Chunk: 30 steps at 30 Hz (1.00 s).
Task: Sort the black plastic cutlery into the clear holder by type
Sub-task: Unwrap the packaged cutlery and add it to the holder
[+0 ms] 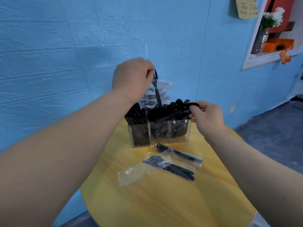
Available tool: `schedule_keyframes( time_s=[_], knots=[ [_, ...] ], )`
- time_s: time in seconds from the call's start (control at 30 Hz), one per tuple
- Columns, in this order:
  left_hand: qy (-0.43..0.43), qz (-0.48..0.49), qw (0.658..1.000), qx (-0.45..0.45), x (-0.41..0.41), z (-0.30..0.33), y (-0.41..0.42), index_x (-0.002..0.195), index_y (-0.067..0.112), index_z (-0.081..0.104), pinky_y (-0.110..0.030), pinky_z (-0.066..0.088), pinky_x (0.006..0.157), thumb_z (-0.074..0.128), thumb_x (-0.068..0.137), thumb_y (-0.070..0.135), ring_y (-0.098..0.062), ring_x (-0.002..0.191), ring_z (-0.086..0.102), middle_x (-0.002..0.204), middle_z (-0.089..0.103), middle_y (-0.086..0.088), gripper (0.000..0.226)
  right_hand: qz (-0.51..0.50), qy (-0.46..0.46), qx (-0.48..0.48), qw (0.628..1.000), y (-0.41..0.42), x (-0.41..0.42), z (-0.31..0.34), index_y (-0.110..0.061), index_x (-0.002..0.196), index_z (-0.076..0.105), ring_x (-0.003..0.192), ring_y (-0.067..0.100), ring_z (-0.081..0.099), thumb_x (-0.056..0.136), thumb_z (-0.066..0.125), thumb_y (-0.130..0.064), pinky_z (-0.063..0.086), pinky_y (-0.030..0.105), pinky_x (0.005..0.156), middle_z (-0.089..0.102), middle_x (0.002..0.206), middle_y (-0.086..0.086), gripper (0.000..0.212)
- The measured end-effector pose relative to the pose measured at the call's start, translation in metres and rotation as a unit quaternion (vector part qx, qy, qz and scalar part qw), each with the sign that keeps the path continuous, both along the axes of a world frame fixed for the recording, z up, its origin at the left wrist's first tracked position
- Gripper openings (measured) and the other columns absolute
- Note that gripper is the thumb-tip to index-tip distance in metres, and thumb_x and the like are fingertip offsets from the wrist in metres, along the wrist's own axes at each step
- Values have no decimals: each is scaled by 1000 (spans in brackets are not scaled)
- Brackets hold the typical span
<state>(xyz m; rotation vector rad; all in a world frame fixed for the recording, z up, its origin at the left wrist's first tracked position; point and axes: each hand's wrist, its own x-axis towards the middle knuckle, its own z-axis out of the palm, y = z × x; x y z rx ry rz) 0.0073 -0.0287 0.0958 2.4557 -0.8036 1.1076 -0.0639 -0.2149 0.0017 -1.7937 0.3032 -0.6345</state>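
Note:
A clear three-compartment holder (164,140) stands on the yellow round table (164,199), packed with black plastic cutlery. My left hand (131,79) pinches a black fork (156,89) by its tines, handle pointing down into the middle compartment. My right hand (207,117) grips a black spoon (173,114) by its bowl end, lying sideways across the top of the middle and right compartments. In front of the holder lie two clear wrappers with black cutlery inside, one nearer the holder (178,154) and one closer to me (170,168).
A pile of clear plastic wrappers (161,89) sits behind the holder against the blue wall. The table's edge drops off to a dark floor (270,140) on the right. A wall opening with flowers (272,18) is at the upper right.

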Motion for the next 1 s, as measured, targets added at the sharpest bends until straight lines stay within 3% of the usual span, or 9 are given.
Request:
schedule_keyframes(
  time_s=[0.1, 0.2, 0.33, 0.43, 0.53, 0.67, 0.83, 0.93, 1.0],
  knots=[
    [54, 26, 995, 84, 3, -31, -8, 103, 20, 71, -42, 48, 77, 46, 97, 26, -31, 96, 60, 101, 67, -4, 26, -9, -24, -69, 997, -2, -1, 1, -24, 91, 66, 75, 21, 64, 89, 56, -12, 55, 44, 79, 66, 74, -1, 15],
    [107, 29, 981, 160, 10, -57, -12, 109, 26, 70, -37, 48, 77, 42, 100, 30, -26, 101, 57, 106, 67, 1, 29, -45, -53, -109, 992, -9, -3, 4, -32, 85, 57, 77, 24, 64, 88, 58, -16, 53, 41, 75, 65, 73, -1, 16],
    [161, 35, 957, 239, 11, -79, -18, 110, 26, 66, -41, 47, 85, 30, 103, 33, -24, 107, 51, 112, 66, 4, 37, -58, -109, -123, 985, -25, -5, 14, -26, 90, 65, 81, 17, 67, 94, 53, -16, 53, 34, 80, 65, 76, -6, 15],
    [143, 29, 959, 242, 8, -84, -22, 106, 25, 65, -40, 43, 89, 27, 102, 38, -25, 111, 49, 111, 65, 5, 40, -104, -194, -232, 948, -42, 0, 29, -13, 103, 71, 80, 17, 61, 92, 54, -14, 43, 14, 76, 66, 85, 4, 20],
    [142, 42, 953, 263, 3, -86, -27, 128, 30, 55, -43, 38, 97, 27, 100, 47, -24, 123, 43, 129, 57, 6, 43, -135, -254, -320, 903, -54, 7, 46, -8, 102, 73, 72, 8, 50, 90, 56, -11, 33, 0, 68, 64, 85, 9, 21],
    [145, 39, 950, 275, 2, -92, -28, 138, 33, 45, -43, 33, 103, 28, 100, 50, -21, 129, 36, 140, 48, 10, 45, -124, -282, -390, 867, -58, 19, 51, -5, 97, 73, 67, 15, 53, 89, 56, -10, 31, 12, 63, 65, 81, 14, 20],
    [135, 31, 956, 259, 1, -96, -28, 140, 36, 42, -42, 27, 104, 33, 99, 50, -18, 132, 31, 142, 45, 13, 45, -70, -244, -482, 839, -46, 32, 28, -3, 87, 68, 60, 32, 60, 85, 56, -10, 50, 36, 54, 64, 73, 12, 14],
    [113, 20, 962, 248, 2, -101, -26, 140, 36, 42, -42, 26, 102, 36, 98, 50, -18, 131, 30, 142, 45, 14, 45, -9, -179, -517, 837, -36, 37, 13, -3, 83, 68, 62, 35, 60, 86, 55, -12, 51, 39, 55, 64, 72, 13, 16],
    [104, 19, 963, 248, 3, -103, -26, 140, 37, 43, -42, 25, 101, 36, 98, 50, -18, 132, 29, 142, 45, 14, 45, 24, -128, -529, 839, -33, 39, 3, -5, 91, 71, 76, 35, 61, 90, 56, -11, 47, 35, 64, 66, 83, 13, 16]
  ],
)
